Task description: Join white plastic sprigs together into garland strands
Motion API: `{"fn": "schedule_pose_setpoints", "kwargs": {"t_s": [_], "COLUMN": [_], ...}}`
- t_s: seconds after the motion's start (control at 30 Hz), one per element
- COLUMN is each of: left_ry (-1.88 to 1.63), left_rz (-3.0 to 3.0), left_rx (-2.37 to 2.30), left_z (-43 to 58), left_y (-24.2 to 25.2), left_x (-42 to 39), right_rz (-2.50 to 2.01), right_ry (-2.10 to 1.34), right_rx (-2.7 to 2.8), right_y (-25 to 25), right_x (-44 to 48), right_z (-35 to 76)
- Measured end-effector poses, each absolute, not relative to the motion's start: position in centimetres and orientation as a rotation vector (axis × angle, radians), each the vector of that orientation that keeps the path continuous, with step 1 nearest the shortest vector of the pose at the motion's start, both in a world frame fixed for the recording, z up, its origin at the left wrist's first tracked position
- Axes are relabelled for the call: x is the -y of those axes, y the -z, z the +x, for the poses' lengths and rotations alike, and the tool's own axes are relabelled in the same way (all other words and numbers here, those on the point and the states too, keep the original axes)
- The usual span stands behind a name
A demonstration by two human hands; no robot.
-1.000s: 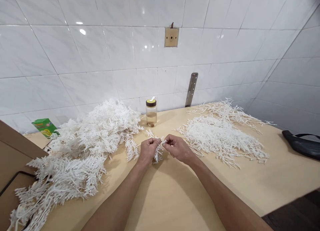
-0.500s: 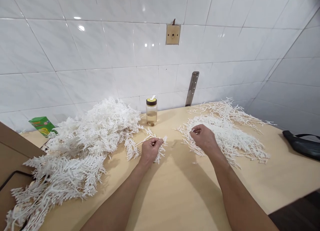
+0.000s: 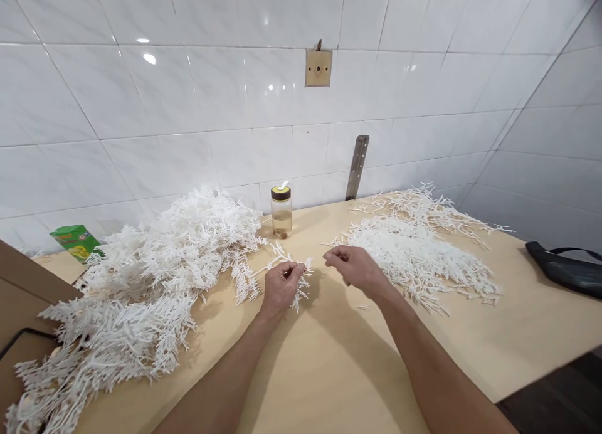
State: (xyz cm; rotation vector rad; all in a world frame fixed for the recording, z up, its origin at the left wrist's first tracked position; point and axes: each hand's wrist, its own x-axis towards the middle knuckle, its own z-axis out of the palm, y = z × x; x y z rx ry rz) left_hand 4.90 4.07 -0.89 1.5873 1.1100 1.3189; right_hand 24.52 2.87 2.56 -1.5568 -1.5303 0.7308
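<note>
My left hand (image 3: 282,286) is closed in a pinch on a white plastic branch (image 3: 302,283) with many thin twigs. Part of that branch is hidden behind the fingers; its stem reaches back toward the left heap. Just to the right, and apart from it, hovers my right hand (image 3: 350,268), fingers curled together and no piece showing at the tips. Beyond the right hand lies a flat pile of short white twigs (image 3: 409,252). A large tangled heap of white branches (image 3: 174,252) covers the table's left side.
A clear jar with a dark lid (image 3: 281,217) stands near the tiled wall. Thin bare stems (image 3: 423,205) lie at the back right. A green box (image 3: 78,243) and a cardboard box (image 3: 28,296) are at the left, a black bag (image 3: 564,268) at the right edge.
My right hand has moved left, away from the pile of twigs and closer to my left hand. The left hand still pinches the branch. The view has shifted slightly.
</note>
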Motion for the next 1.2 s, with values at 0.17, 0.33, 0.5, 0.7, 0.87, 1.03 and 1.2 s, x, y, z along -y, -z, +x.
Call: {"fn": "schedule_pose_setpoints", "kwargs": {"t_s": [0.17, 0.33, 0.5, 0.7, 0.87, 1.03, 1.2], "left_ry": [-1.319, -1.329, -1.318, -1.321, -1.308, -1.306, -1.295], "left_rz": [1.618, 1.612, 1.629, 1.612, 1.521, 1.547, 1.543], "left_rx": [-1.124, -1.113, -1.112, -1.089, -1.070, -1.071, -1.079], "left_z": [5.0, 5.1, 5.1, 5.1, 4.9, 4.9, 5.0], "left_y": [0.6, 0.6, 0.6, 0.4, 0.4, 0.7, 0.8], "left_x": [-3.9, -3.8, -3.7, -3.6, -4.0, -4.1, -4.0], "right_rz": [-1.396, -1.374, -1.347, -1.345, -1.272, -1.328, -1.278], "right_ry": [-0.977, -1.012, -0.982, -0.976, -1.034, -1.045, -1.043], "right_rx": [1.597, 1.556, 1.500, 1.490, 1.488, 1.516, 1.557], "right_y": [-1.9, -1.2, -0.7, -1.0, -2.0, -2.2, -1.8], "right_x": [-2.5, -2.8, -3.0, -2.8, -2.3, -2.1, -2.3], "right_z": [22.1, 21.9, 21.8, 21.7, 21.3, 21.2, 21.4]}}
